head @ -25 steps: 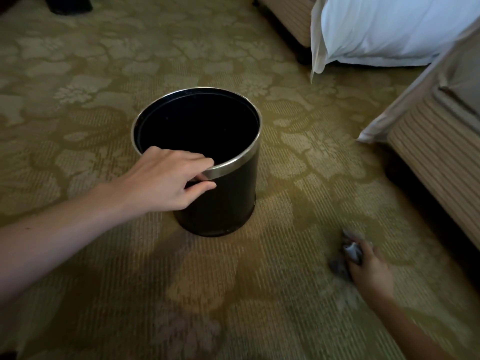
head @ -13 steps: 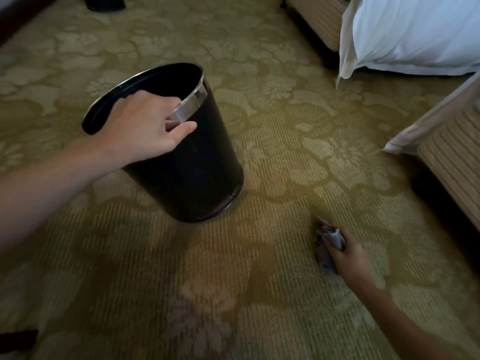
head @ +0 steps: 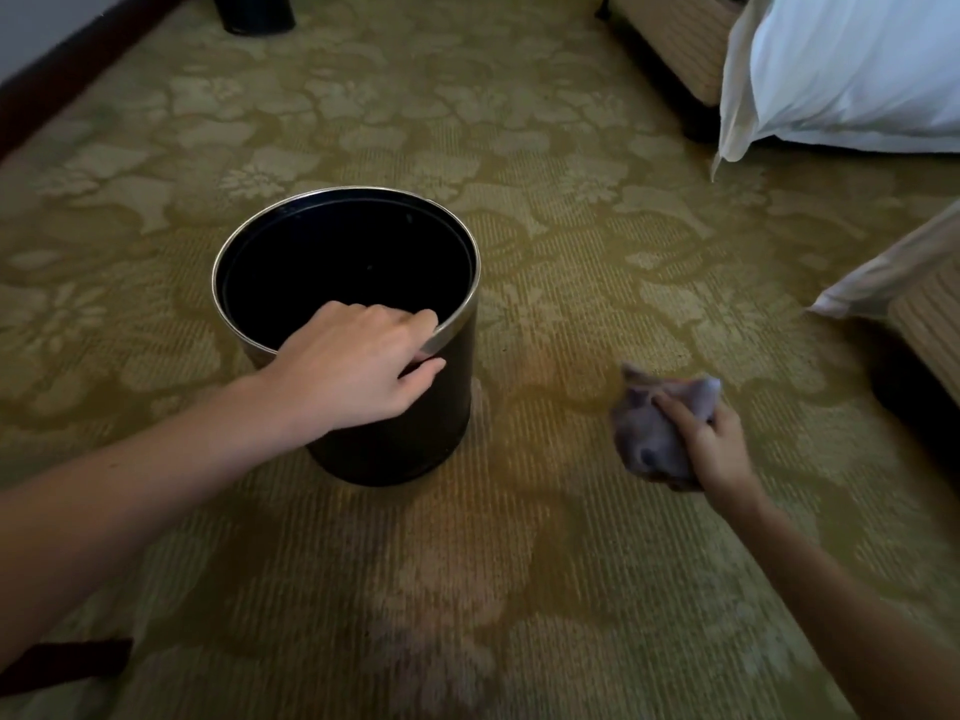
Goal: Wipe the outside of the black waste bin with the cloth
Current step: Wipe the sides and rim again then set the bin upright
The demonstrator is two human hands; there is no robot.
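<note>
On the green-gold flowered carpet (head: 519,563), a little left of the middle of the view: the black waste bin (head: 415,439), upright, mouth open toward the camera, dark inside, ringed at the top by a silver rim (head: 457,324). Gripped at the near right part of that rim by the left hand (head: 358,371): fingers curled over the edge and down into the bin, thumb (head: 423,368) laid against the black outer wall just under the metal band. Bare forearm reaching in from the lower left.

To the right of the bin, well apart from it and not touching: the right hand (head: 719,449), low over the carpet, closed round a bunched grey-purple cloth (head: 654,428). Fingers wrapped over the wad, one finger lying across its top, most of the cloth bulging out on the side toward the bin. Somewhat blurred here; hard to tell whether resting on the carpet or lifted just off it.

At the top right: white bedding (head: 852,70) hanging over the edge of a bed, with a striped bed base (head: 670,39) beside it. At the right edge: a second striped base (head: 930,324) with a white sheet corner draped over it. At the top left: a dark round object (head: 254,13) standing on the carpet, near a dark skirting board (head: 67,80) below a pale wall. At the lower left edge: a dark strip (head: 62,662), too dim to make out.
</note>
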